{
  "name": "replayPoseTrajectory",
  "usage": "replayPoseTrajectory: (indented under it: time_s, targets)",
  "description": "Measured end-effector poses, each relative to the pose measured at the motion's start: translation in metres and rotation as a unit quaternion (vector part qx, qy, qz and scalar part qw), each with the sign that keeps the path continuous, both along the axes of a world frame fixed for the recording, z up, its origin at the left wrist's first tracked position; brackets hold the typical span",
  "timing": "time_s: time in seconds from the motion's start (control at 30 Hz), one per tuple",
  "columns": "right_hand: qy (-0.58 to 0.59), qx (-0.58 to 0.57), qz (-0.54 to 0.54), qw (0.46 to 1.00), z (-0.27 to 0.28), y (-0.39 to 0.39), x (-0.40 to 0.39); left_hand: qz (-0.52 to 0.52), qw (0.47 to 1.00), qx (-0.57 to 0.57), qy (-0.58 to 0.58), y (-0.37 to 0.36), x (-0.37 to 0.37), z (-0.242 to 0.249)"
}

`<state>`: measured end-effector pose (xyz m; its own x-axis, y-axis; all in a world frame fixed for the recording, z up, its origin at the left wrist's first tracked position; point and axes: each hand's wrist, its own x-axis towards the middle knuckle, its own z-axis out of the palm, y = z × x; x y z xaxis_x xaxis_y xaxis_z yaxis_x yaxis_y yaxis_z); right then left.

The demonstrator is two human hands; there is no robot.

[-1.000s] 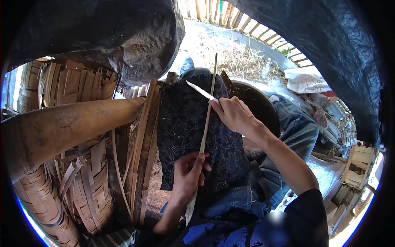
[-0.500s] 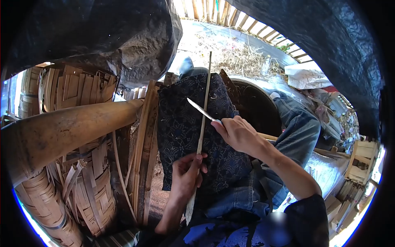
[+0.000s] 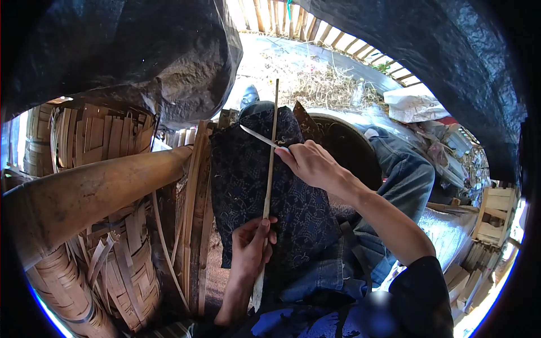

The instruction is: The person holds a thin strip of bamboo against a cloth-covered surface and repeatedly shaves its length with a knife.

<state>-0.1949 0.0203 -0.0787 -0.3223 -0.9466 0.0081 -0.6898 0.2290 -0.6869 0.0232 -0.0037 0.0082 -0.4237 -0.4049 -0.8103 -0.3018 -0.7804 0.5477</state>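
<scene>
A long, thin bamboo strip (image 3: 270, 183) runs upright through the middle of the view, over a dark patterned cloth (image 3: 236, 186) spread on the lap. My left hand (image 3: 252, 241) is closed around the strip's lower part, thumb on top. My right hand (image 3: 315, 162) grips a knife (image 3: 258, 135); its handle is mostly hidden in the fingers. The blade points up and to the left and crosses the strip in its upper half. Whether the edge bites into the strip cannot be made out.
A thick bamboo pole (image 3: 101, 188) juts in from the left, above woven bamboo baskets (image 3: 127, 265). Black plastic sheeting (image 3: 174, 62) hangs overhead. Beyond the knees lie dry shavings (image 3: 315, 84) and a white sack (image 3: 411, 104). A dark round container (image 3: 344, 143) stands right of the cloth.
My right hand and the knife have moved a little left and up, with the blade farther along the strip. My left hand keeps its hold; the whole view has shifted slightly.
</scene>
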Motion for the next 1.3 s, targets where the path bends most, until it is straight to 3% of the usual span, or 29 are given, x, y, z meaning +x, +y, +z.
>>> replayPoseTrajectory:
  time_s: [0.23,0.27,0.3,0.4,0.47,0.5,0.57,0.63,0.73,0.8,0.87,0.97,1.03,1.07,1.13,1.3]
  targets:
    - [-0.024,0.053,0.020,0.998,0.009,-0.016,-0.010,0.020,0.999,0.015,0.024,0.000,0.008,-0.001]
    - [-0.084,0.188,-0.011,0.978,0.012,-0.023,-0.020,0.015,1.000,0.019,0.020,0.001,0.010,0.003]
    - [-0.045,0.135,-0.005,0.990,-0.018,-0.024,-0.032,0.012,1.000,0.015,0.023,0.003,0.014,0.005]
    - [-0.096,0.193,0.025,0.976,-0.036,-0.042,-0.055,0.018,0.999,0.040,-0.009,0.008,0.022,0.016]
    - [-0.001,0.068,0.006,0.998,-0.072,-0.061,-0.069,0.026,0.999,0.045,-0.004,0.010,0.027,0.018]
    - [0.137,0.079,0.028,0.987,-0.084,-0.068,-0.081,0.033,0.998,0.048,0.002,0.009,0.027,0.017]
    - [-0.033,0.192,-0.109,0.975,-0.077,-0.089,-0.105,0.045,0.998,0.045,0.003,0.005,0.029,0.018]
    - [0.048,0.023,-0.238,0.970,-0.056,-0.088,-0.107,0.060,0.997,0.046,-0.003,0.005,0.032,0.021]
    - [-0.095,0.116,-0.059,0.987,-0.022,-0.051,-0.086,0.034,0.999,0.011,-0.001,0.007,0.019,0.018]
    - [-0.131,0.146,-0.021,0.980,0.010,-0.018,-0.053,0.011,0.999,-0.021,-0.026,0.009,0.013,0.018]
    - [-0.128,0.085,0.026,0.988,0.030,0.009,-0.031,-0.016,0.997,-0.055,-0.050,0.012,0.008,0.018]
    - [-0.023,0.027,0.008,0.999,0.050,0.035,-0.002,-0.091,0.980,-0.151,-0.090,0.019,0.003,0.020]
    - [-0.027,0.070,0.003,0.997,0.057,0.040,0.000,-0.137,0.941,-0.275,-0.143,0.028,0.000,0.017]
    - [-0.031,0.115,0.005,0.993,0.058,0.042,0.002,-0.139,0.940,-0.277,-0.143,0.031,-0.001,0.017]
    - [-0.028,0.115,0.003,0.993,0.054,0.040,0.004,-0.154,0.917,-0.332,-0.160,0.035,-0.003,0.017]
    - [0.018,0.102,0.001,0.995,0.027,0.017,-0.008,-0.169,0.918,-0.322,-0.159,0.037,-0.003,0.021]
